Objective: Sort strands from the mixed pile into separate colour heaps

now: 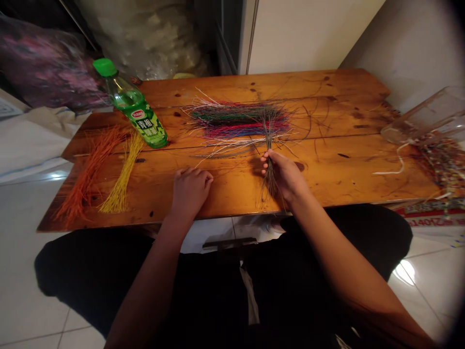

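Observation:
My right hand (285, 175) is closed around a bundle of thin dark grey strands (269, 131), held upright near the table's front edge. The upper ends fan out over a pile of loose strands (236, 118) in green, black, red, blue and white, which lies crosswise on the table. My left hand (192, 186) rests on the wood at the front with its fingers curled in, and nothing shows in it. A yellow bundle of strands (125, 174) and an orange bundle of strands (90, 174) lie to its left.
A green-capped drink bottle (138, 111) stands at the back left of the wooden table (348, 165). At the right end are a clear plastic container (425, 116), a white cord (401, 162) and a heap of mixed strands (445, 167). Plastic-wrapped pink material (54, 68) sits behind on the left.

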### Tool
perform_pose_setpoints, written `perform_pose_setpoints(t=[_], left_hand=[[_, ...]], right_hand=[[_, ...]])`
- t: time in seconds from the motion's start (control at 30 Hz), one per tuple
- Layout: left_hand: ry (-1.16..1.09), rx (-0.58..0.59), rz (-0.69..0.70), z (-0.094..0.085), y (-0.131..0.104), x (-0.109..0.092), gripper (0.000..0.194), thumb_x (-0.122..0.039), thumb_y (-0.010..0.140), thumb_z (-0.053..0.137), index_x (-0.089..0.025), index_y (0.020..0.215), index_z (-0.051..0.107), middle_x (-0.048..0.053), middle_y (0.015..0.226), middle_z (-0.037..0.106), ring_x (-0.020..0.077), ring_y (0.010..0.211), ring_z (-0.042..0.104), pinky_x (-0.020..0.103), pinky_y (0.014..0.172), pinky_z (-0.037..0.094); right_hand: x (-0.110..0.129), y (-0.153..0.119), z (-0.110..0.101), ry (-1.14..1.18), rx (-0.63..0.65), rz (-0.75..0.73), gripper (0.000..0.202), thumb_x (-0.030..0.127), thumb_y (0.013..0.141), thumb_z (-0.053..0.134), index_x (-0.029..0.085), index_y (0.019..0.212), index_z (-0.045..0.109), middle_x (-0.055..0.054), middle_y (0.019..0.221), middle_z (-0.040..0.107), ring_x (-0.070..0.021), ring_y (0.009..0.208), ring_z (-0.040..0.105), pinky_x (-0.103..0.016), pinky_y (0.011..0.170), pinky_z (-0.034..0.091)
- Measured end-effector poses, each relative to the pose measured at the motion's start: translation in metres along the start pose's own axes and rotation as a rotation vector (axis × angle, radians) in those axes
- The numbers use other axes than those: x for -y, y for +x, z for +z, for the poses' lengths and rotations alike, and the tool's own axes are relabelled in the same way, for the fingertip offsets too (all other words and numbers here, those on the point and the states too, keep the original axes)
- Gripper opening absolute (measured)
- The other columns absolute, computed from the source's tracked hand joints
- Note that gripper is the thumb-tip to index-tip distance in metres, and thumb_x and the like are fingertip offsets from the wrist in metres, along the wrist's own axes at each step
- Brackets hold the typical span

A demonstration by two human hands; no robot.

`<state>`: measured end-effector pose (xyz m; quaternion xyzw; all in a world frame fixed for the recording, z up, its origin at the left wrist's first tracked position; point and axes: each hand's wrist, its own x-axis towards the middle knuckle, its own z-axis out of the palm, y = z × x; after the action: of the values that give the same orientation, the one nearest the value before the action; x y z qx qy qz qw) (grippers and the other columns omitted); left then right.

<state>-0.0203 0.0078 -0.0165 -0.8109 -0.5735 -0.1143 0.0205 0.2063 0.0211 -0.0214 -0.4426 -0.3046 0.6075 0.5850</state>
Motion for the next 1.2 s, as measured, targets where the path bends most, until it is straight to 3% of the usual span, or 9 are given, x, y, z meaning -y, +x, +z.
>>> perform_pose_setpoints(t=[0.27, 0.5, 1.07, 1.2], left_hand=[[0.074, 0.199, -0.107, -0.017, -0.001, 0.004, 0.019, -0.023, 0.074, 0.045, -0.021, 0.067, 0.063, 0.005, 0.074, 0.065, 0.0240, 0.075, 0.056, 0.039, 0.072, 0.037], [0.155, 0.245, -0.079, -0.019, 0.001, 0.002, 0.020, -0.022, 0.070, 0.046, -0.018, 0.065, 0.066, 0.008, 0.066, 0.063, 0.0223, 0.065, 0.055, 0.038, 0.071, 0.036], [0.134, 0.182, -0.035, -0.020, -0.004, 0.005, 0.016, -0.021, 0.072, 0.048, -0.018, 0.064, 0.062, 0.007, 0.068, 0.062, 0.0229, 0.069, 0.055, 0.039, 0.073, 0.036], [0.070, 0.128, -0.044, -0.019, -0.004, 0.001, 0.013, -0.022, 0.076, 0.048, -0.018, 0.074, 0.060, 0.006, 0.079, 0.064, 0.0232, 0.077, 0.056, 0.037, 0.074, 0.038]], right_hand=[[-0.001, -0.002, 0.002, 0.025, 0.009, 0.010, 0.014, 0.031, 0.068, 0.065, 0.018, 0.068, 0.061, 0.004, 0.070, 0.057, -0.0041, 0.054, 0.049, -0.015, 0.050, 0.045], [-0.004, -0.006, 0.008, -0.003, 0.003, 0.036, 0.012, 0.029, 0.069, 0.064, 0.018, 0.067, 0.060, 0.004, 0.068, 0.056, -0.0045, 0.055, 0.049, -0.015, 0.051, 0.045], [-0.003, -0.007, 0.010, -0.006, 0.007, 0.049, 0.012, 0.029, 0.071, 0.061, 0.018, 0.067, 0.059, 0.003, 0.068, 0.056, -0.0044, 0.054, 0.048, -0.016, 0.052, 0.044], [-0.002, -0.007, 0.011, -0.010, 0.004, 0.043, 0.012, 0.029, 0.070, 0.061, 0.018, 0.067, 0.058, 0.003, 0.068, 0.056, -0.0045, 0.054, 0.048, -0.016, 0.051, 0.043]])
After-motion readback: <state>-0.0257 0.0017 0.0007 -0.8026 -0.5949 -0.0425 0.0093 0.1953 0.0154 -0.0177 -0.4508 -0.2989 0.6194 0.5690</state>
